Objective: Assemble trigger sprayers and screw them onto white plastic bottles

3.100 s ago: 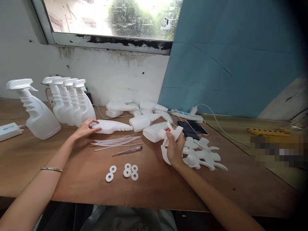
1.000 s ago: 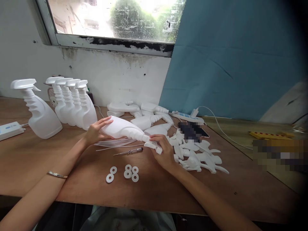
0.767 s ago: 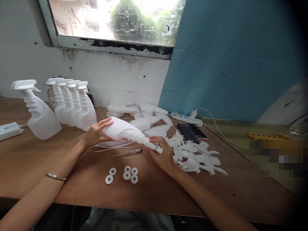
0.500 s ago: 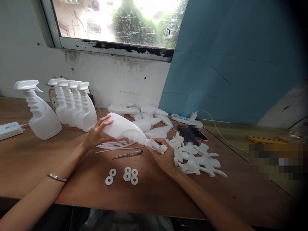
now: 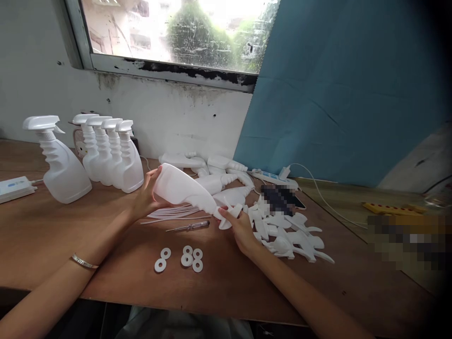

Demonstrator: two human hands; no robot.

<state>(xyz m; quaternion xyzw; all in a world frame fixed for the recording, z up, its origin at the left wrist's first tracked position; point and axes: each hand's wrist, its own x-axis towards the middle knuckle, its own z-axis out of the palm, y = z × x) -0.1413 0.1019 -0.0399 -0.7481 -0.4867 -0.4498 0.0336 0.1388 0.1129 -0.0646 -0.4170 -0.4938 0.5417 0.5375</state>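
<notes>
A white spray bottle point(image 5: 183, 186) is held tilted above the table, its base up to the left and its neck down to the right. My left hand point(image 5: 145, 193) grips the base end. At the neck, my right hand point(image 5: 240, 226) is closed on a white trigger sprayer head point(image 5: 226, 220); whether its threads are engaged is hidden. Beneath the bottle lie a bundle of thin white tubes point(image 5: 169, 213) and a small screwdriver point(image 5: 188, 227). Several white ring washers point(image 5: 187, 260) rest nearer the table's front edge.
Several spray bottles with heads point(image 5: 129, 162) stand at the left, beside a white power strip point(image 5: 16, 189). Loose bottles point(image 5: 231, 194) lie behind my hands. A pile of sprayer heads point(image 5: 282, 235) spreads to the right, near a dark phone point(image 5: 277, 197) and another power strip point(image 5: 273, 178).
My right hand has turned at the neck, and the sprayer head has rotated with its trigger now pointing up. The bottle has rolled slightly; my left hand still holds its base.
</notes>
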